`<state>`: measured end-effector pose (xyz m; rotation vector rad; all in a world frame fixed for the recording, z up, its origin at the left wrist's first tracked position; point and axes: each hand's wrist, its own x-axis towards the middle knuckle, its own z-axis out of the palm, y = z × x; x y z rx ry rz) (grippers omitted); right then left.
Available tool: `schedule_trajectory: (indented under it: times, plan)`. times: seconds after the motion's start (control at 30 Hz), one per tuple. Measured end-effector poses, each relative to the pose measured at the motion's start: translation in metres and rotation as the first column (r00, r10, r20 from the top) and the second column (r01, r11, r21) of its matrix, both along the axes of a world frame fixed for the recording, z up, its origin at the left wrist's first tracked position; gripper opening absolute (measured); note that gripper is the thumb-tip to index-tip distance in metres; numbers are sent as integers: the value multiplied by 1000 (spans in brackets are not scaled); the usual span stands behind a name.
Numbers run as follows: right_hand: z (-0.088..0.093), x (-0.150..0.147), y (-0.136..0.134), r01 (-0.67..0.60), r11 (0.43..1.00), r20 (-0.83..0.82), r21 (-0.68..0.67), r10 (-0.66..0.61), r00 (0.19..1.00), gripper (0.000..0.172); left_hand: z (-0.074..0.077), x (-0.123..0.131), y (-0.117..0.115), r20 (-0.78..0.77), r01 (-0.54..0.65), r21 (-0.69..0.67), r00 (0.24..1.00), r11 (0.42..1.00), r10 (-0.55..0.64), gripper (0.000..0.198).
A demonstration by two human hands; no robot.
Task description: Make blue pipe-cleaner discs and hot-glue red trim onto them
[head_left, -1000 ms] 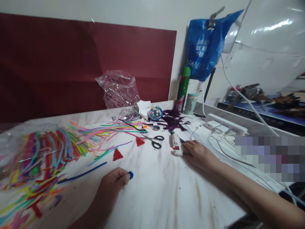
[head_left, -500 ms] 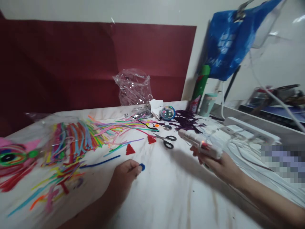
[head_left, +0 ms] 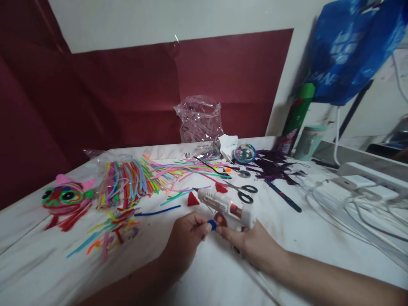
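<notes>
My left hand pinches a small blue coil of pipe cleaner just above the white table. My right hand is wrapped round a white glue gun with a lit red lamp, its nozzle pointing left. The fingertips of both hands meet at the blue coil, under the gun's body. Two red pipe-cleaner triangles lie just beyond the hands, and black-handled scissors lie to their right.
A heap of coloured pipe cleaners covers the table's left middle, with a red and pink pipe-cleaner figure at far left. A clear plastic bag, purple scraps, a green can, a cup and white cables stand behind and right.
My right hand lifted the glue gun from the table's right side and carried it left to my left hand. The view swung left, revealing the pipe-cleaner figure.
</notes>
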<state>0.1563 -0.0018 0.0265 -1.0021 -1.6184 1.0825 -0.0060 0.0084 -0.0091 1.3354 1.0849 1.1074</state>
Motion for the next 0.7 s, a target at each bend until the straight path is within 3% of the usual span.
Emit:
schedule_trajectory:
  times: [0.2, 0.4, 0.7]
  plan:
    - [-5, 0, 1, 36, 999, -55, -35, -38, 998, 14, -3, -3, 3, 20, 58, -17, 998, 998, -57, 17]
    - [-10, 5, 6, -101, 985, -99, -137, 88, 991, 22, -9, -2, 4, 129, 209, -93, 972, 973, -197, 14]
    - [-10, 5, 4, -105, 987, -61, -123, 98, 993, 29, 0, -2, -3, 133, 314, -135, 946, 940, -297, 10]
